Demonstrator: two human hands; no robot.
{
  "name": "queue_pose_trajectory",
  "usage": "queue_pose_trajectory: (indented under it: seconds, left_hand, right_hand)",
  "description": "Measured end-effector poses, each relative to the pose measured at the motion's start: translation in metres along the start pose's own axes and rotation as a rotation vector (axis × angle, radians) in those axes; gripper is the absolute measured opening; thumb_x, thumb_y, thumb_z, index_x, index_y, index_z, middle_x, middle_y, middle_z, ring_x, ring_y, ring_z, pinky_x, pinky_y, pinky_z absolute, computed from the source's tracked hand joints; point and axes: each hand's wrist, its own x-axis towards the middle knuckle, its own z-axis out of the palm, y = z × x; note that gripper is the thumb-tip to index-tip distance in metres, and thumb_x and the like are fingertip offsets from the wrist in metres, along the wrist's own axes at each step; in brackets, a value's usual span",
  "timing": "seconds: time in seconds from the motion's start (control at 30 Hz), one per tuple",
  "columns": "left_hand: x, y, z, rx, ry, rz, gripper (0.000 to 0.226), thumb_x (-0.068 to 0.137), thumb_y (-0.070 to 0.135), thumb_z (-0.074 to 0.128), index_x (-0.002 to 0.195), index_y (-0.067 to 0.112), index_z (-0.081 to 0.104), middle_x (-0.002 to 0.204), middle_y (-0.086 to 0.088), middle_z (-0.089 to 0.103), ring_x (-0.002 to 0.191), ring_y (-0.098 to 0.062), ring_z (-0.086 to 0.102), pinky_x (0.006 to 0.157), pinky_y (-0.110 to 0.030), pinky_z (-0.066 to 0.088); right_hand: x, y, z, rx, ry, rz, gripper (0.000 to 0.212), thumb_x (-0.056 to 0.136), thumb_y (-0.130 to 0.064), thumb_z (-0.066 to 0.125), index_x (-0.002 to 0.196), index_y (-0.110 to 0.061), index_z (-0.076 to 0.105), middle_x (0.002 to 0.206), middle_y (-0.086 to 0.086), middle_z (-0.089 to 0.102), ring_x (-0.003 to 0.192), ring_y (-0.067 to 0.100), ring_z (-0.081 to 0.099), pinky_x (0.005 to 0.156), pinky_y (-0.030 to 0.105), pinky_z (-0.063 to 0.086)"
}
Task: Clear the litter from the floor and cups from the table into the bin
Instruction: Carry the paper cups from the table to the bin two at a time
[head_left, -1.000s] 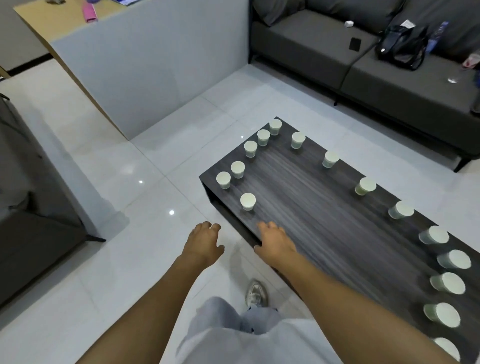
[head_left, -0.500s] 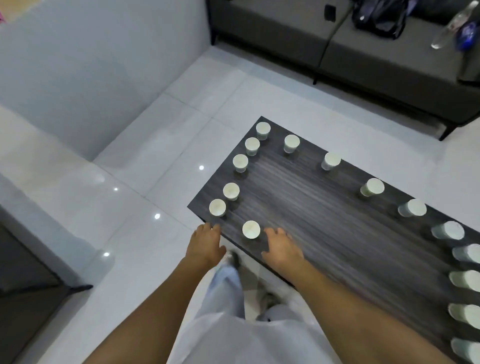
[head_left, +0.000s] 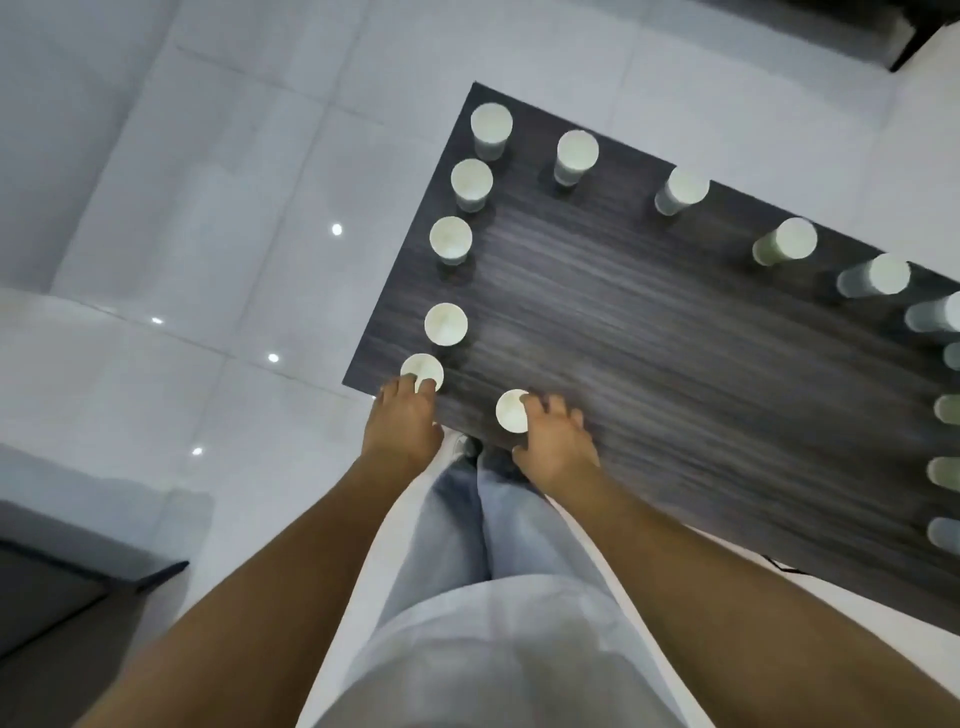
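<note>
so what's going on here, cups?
A person stands at the corner of a dark wood table lined with upright pale paper cups along its edges. The left hand has its fingertips on the corner cup; the right hand touches the next cup on the near edge. Neither cup looks lifted yet, and whether either grip has closed is unclear. No bin or litter is in view.

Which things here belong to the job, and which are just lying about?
Job:
paper cups on the coffee table
corner cup, left hand reaching it
near-edge cup, right hand reaching it

Lying about:
sofa leg
grey furniture
</note>
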Motion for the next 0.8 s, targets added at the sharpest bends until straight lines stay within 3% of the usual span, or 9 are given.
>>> queue_pose_trajectory:
  seconds: [0.37, 0.57, 0.8]
  left_hand:
    - [0.097, -0.032, 0.082, 0.079, 0.097, 0.013, 0.067, 0.090, 0.029, 0.061, 0.147, 0.017, 0.027, 0.155, -0.016, 0.017, 0.143, -0.036, 0.015, 0.118, -0.046, 0.017]
    - [0.110, -0.033, 0.102, 0.194, 0.069, 0.111, 0.063, 0.082, 0.007, 0.064, 0.138, 0.021, 0.037, 0.151, -0.012, 0.025, 0.137, -0.035, 0.024, 0.108, -0.045, 0.033]
    - [0.085, -0.008, 0.065, 0.260, 0.059, 0.239, 0.051, 0.083, 0.012, 0.064, 0.130, 0.020, 0.046, 0.140, -0.011, 0.038, 0.124, -0.030, 0.039, 0.097, -0.040, 0.044]
  right_hand:
    - [0.107, 0.008, 0.091, -0.052, 0.024, 0.009, 0.076, 0.085, -0.022, 0.069, 0.146, -0.025, 0.024, 0.157, 0.011, 0.008, 0.138, 0.039, 0.019, 0.105, 0.050, 0.035]
    - [0.115, 0.014, 0.108, -0.025, 0.069, -0.042, 0.057, 0.087, -0.011, 0.063, 0.137, -0.020, 0.037, 0.152, 0.008, 0.020, 0.128, 0.034, 0.031, 0.095, 0.043, 0.047]
    - [0.092, 0.018, 0.068, 0.049, 0.080, -0.018, 0.058, 0.086, -0.017, 0.064, 0.137, -0.023, 0.038, 0.142, 0.007, 0.026, 0.122, 0.032, 0.037, 0.082, 0.039, 0.049]
